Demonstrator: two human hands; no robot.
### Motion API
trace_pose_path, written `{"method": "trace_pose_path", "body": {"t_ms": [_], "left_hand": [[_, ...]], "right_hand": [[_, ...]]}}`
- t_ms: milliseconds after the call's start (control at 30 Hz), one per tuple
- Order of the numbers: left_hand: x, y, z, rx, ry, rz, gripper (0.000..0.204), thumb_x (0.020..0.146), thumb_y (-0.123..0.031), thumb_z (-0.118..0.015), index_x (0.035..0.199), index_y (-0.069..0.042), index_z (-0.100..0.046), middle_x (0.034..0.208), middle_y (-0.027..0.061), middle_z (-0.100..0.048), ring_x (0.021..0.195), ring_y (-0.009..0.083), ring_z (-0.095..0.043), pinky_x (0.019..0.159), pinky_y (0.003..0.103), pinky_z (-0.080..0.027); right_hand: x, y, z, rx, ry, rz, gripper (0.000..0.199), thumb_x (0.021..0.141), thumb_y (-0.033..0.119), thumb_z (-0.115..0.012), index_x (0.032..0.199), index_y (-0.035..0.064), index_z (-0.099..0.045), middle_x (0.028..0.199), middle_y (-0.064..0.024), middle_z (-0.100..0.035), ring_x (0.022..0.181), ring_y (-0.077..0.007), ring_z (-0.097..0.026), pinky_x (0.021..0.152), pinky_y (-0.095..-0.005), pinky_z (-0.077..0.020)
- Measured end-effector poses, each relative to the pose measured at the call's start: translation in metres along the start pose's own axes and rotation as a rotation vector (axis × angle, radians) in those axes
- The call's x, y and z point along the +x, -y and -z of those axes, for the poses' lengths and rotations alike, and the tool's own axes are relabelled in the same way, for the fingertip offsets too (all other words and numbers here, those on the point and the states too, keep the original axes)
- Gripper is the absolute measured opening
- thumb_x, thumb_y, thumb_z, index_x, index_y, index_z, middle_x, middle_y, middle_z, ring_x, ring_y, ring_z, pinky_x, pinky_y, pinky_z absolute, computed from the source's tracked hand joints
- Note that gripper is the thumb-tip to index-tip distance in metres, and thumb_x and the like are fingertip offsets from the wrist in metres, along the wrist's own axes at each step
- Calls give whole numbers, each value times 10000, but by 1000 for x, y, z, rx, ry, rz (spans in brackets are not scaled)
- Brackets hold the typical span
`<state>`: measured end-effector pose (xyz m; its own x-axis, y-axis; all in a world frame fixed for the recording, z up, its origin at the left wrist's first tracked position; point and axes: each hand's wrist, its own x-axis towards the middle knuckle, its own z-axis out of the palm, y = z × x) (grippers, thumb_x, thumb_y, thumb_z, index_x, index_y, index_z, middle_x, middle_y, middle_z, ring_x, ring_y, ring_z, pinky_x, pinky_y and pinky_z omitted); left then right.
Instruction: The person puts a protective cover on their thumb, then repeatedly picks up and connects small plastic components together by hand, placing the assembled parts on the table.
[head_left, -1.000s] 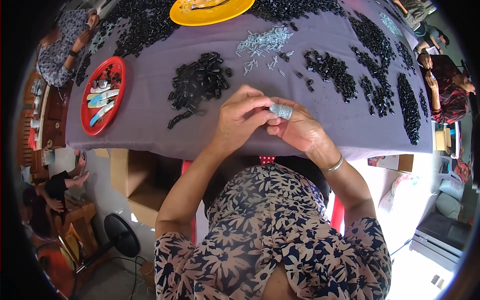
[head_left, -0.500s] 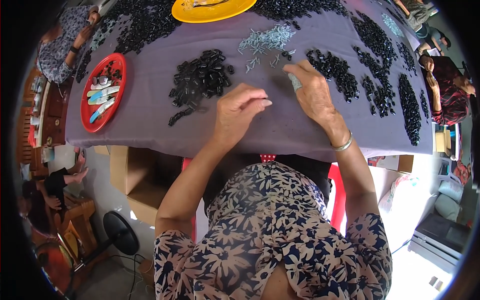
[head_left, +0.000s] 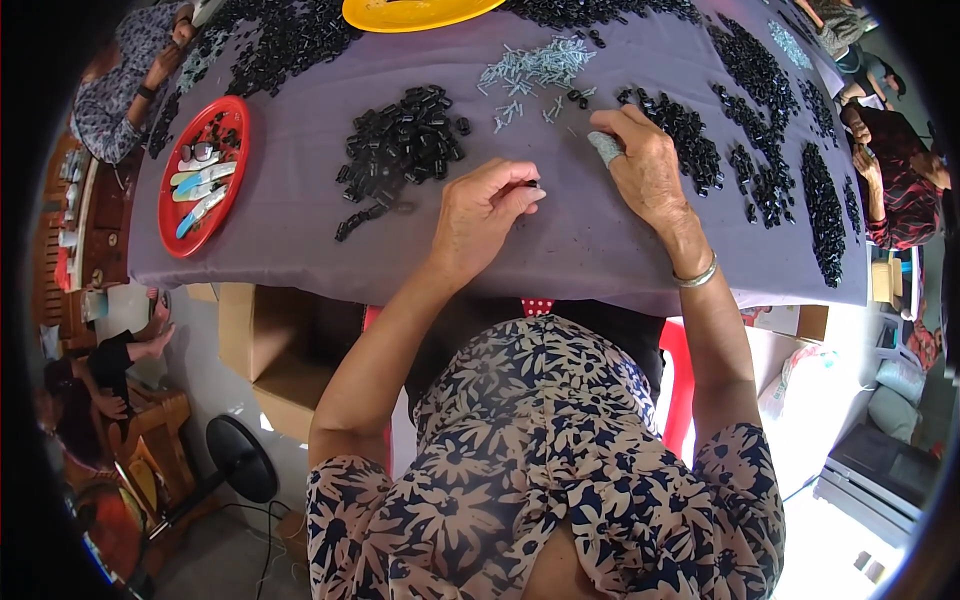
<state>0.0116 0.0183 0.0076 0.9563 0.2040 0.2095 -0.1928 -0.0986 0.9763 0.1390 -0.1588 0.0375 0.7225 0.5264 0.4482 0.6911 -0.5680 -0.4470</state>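
Note:
My left hand point(head_left: 478, 215) is above the cloth, thumb and forefinger pinched on a small black piece point(head_left: 533, 184). To its right, my right hand point(head_left: 645, 165) hovers with curled fingers; what they hold, if anything, is hidden. A grey wrap point(head_left: 605, 147) covers one of its digits. Left of my hands lies a heap of small black cylindrical parts point(head_left: 405, 140). Beyond them is a pile of thin silvery-grey pins point(head_left: 535, 68). A row of black pieces point(head_left: 685, 145) lies just past my right hand.
A red tray point(head_left: 236, 180) with blue-and-white handled tools stands at the left. A yellow plate point(head_left: 420, 14) sits at the far edge of view. More black parts point(head_left: 825, 215) spread over the right side. Other people sit at both sides of the purple-grey cloth point(head_left: 300, 240).
My right hand has shifted right, toward the row of black pieces. My left hand stays nearly in place, and the dark piece now shows between its fingertips.

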Motion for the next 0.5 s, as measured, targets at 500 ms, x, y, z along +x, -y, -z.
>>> {"method": "trace_pose_path", "body": {"t_ms": [500], "left_hand": [[4, 9, 3, -2, -36, -86, 143, 816, 26, -704, 950, 2, -660, 810, 8, -596, 719, 68, -561, 635, 223, -460]], "right_hand": [[5, 25, -5, 284, 330, 25, 104, 839, 28, -680, 926, 6, -627, 764, -67, -649, 685, -139, -599, 664, -273, -476]]}}
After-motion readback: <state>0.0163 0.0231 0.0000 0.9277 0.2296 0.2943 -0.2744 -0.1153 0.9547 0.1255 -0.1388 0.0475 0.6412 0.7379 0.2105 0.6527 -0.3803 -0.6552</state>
